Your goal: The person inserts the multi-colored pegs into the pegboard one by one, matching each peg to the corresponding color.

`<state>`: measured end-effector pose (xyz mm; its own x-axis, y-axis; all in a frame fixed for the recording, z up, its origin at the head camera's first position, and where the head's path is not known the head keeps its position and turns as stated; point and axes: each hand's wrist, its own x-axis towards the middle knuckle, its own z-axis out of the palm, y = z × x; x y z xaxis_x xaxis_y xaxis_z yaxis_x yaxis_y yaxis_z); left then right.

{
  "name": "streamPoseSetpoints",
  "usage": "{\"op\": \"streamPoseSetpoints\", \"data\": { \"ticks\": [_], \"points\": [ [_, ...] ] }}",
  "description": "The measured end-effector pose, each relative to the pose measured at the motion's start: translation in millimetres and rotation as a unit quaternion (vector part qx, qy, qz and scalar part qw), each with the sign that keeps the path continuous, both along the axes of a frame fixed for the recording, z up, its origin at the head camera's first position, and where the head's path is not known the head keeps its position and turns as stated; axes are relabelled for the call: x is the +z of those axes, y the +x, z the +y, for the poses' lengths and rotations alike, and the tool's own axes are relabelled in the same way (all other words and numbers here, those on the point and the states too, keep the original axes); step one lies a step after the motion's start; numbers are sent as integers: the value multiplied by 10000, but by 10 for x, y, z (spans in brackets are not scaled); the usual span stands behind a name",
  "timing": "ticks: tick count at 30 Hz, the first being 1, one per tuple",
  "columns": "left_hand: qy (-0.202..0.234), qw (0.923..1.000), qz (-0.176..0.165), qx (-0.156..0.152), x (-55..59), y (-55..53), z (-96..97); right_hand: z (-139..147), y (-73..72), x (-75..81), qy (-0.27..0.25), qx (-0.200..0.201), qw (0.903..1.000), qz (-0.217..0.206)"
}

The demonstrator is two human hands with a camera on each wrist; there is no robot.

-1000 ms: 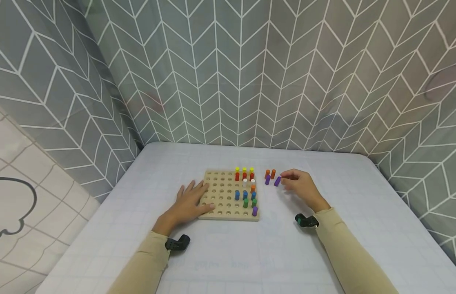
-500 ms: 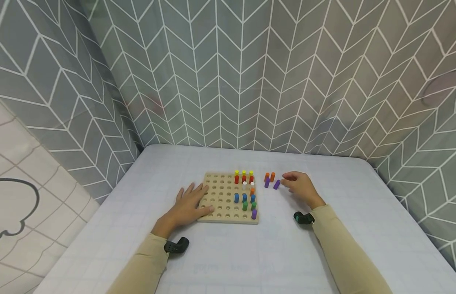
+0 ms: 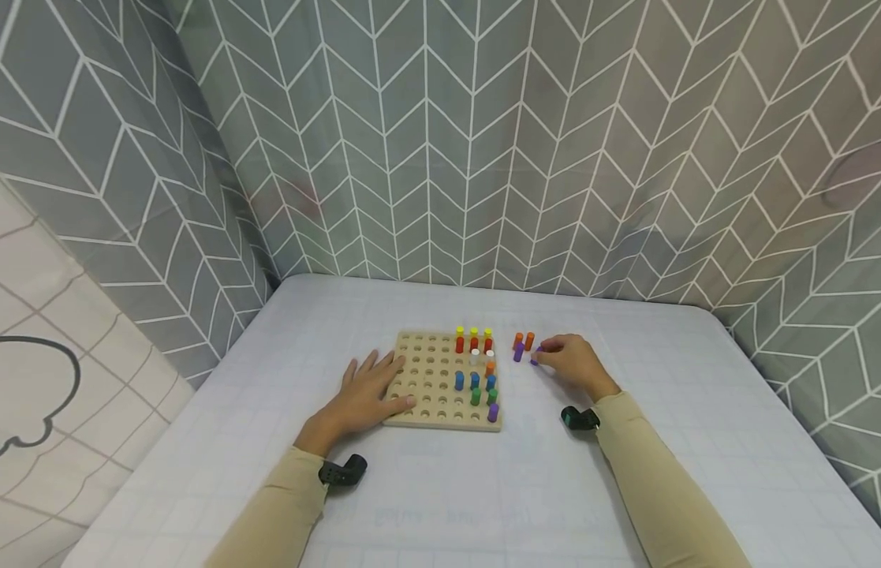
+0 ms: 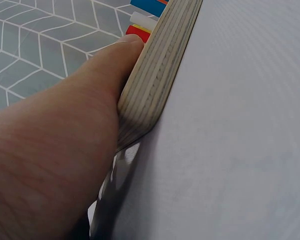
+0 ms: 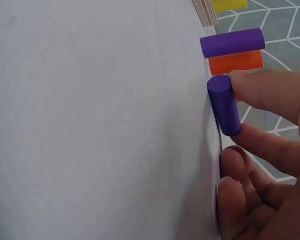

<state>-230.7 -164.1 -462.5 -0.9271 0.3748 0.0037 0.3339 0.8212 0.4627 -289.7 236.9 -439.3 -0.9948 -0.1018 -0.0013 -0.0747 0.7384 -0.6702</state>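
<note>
My left hand (image 3: 365,398) rests with spread fingers on the left side of a wooden pegboard (image 3: 447,427). In the left wrist view the thumb lies over the board's edge. To the right of the board, my right hand (image 3: 573,363) pinches a purple peg (image 5: 224,105) between thumb and index finger, one at each end. The other fingers are bent near the table. Close by stand a second purple peg (image 3: 519,352) and two orange pegs (image 3: 529,341), partly overlapped in the right wrist view.
Yellow pegs (image 3: 474,331), red pegs (image 3: 459,345), white, blue pegs (image 3: 459,381), green and single orange and purple pegs stand in the board's right columns. The white table (image 3: 440,489) meets a patterned curtain (image 3: 440,158) behind.
My right hand has moved slightly left, and its thumb and index finger now pinch the nearer purple peg. My left hand stays on the board.
</note>
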Motion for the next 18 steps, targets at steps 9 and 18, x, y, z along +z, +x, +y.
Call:
{"op": "streamPoseSetpoints", "data": {
  "ticks": [9, 18],
  "points": [
    [14, 10000, -3, 21, -5, -7, 0, -10, 2, -22, -96, -59, 9999, -4],
    [36, 10000, 8, -14, -12, -18, -2, -65, 10, -45, -131, 86, 9996, 226]
  ]
}}
